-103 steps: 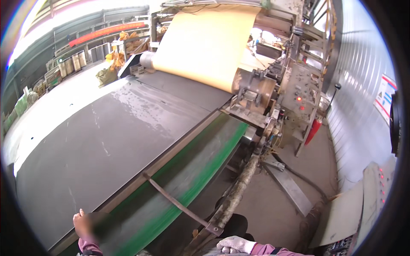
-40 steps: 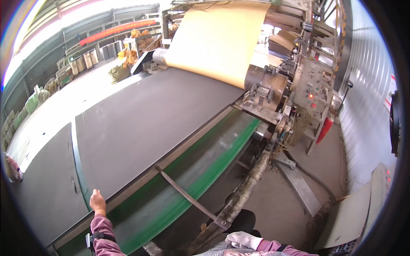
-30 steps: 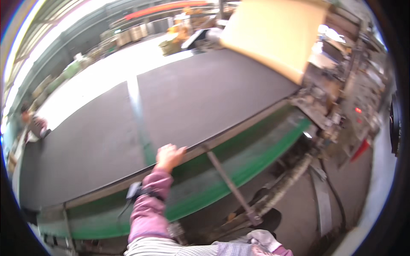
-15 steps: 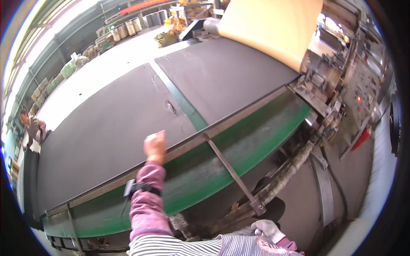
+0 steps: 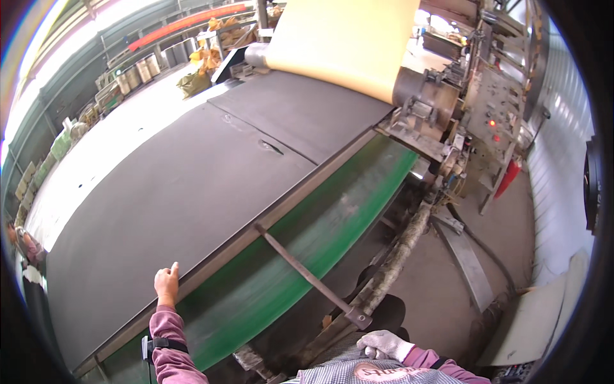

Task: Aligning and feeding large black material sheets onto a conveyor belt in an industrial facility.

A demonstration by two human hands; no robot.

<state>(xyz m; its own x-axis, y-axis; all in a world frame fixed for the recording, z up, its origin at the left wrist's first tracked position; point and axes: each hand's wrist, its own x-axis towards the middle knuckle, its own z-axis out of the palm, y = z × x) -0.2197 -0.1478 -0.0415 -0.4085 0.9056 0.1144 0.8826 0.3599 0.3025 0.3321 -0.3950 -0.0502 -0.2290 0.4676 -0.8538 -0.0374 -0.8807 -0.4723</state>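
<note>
Your left hand [image 5: 167,283], beside the dark sheet [image 5: 179,185], and your gloved right hand [image 5: 385,345] are apart, any grip unclear. Far beyond the left sits an olive sack [image 5: 194,84], contents indistinct.

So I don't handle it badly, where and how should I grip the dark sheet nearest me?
Probably its long near edge: take the dark sheet from your own side, beside your left hand, thumb above and fingers below if it lifts. It lies flat and broad, so the rim offers the likeliest hold.
</note>
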